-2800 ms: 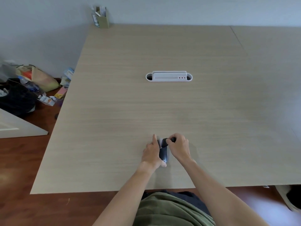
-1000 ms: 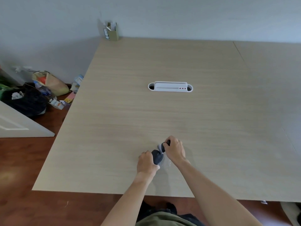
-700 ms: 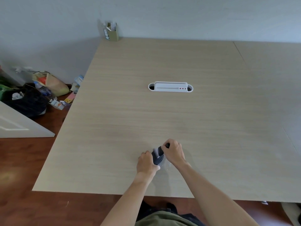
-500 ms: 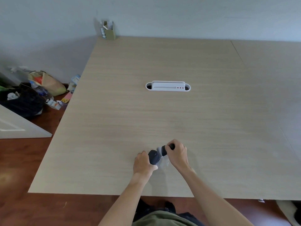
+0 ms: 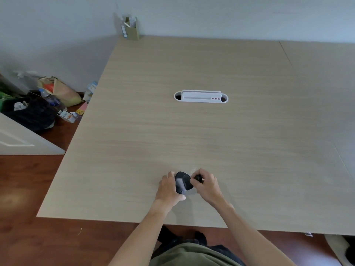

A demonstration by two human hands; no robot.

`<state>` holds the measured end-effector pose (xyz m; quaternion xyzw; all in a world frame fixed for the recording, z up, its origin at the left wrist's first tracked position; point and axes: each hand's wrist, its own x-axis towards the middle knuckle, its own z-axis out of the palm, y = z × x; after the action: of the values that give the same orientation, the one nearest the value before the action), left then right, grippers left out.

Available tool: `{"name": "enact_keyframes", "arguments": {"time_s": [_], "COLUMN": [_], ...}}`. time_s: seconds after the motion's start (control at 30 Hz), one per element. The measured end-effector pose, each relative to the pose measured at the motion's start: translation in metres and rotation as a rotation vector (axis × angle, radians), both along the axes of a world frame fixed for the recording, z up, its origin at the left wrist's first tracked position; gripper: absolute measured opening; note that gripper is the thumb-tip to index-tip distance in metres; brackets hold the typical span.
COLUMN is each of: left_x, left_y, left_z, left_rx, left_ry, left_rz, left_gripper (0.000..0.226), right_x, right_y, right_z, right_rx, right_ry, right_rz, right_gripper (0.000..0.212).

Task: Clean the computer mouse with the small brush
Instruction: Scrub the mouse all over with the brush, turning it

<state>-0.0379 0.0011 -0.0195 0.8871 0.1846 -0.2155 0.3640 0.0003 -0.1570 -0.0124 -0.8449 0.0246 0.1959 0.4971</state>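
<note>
- The table (image 5: pixel 211 131), pale wood grain, fills most of the view; its near edge runs just in front of the person's torso.
- Off its left side lies floor clutter — a black bag (image 5: pixel 32 114) and a brown paper bag (image 5: pixel 61 91) against the wall.
- A white cable port (image 5: pixel 201 96) sits mid-table, well apart from the hands, its length running left to right.
- A small box of papers (image 5: pixel 131 28) stands at the far left corner by the wall.
- The left hand (image 5: pixel 169 189) wraps the computer mouse (image 5: pixel 182 182) from its left side, near the table's front edge; the mouse's long axis runs roughly away from the person, tilted up on edge.
- The right hand (image 5: pixel 206 184) is closed on the small brush (image 5: pixel 197 178) — dark handle showing between the fingers, its head against the mouse's right side.
- Bristles cannot be made out.
</note>
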Motion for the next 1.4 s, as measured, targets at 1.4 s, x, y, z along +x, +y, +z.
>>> {"name": "enact_keyframes", "arguments": {"time_s": [1.4], "left_x": [-0.008], "left_y": [0.006], "left_z": [0.001], "left_rx": [0.098], "left_ry": [-0.026], "left_rz": [0.015], "left_gripper": [0.091], "right_x": [0.024], "right_y": [0.025], "right_z": [0.005], "right_rx": [-0.13], "right_ry": [-0.184], "right_rz": [-0.081], "right_gripper": [0.006]}}
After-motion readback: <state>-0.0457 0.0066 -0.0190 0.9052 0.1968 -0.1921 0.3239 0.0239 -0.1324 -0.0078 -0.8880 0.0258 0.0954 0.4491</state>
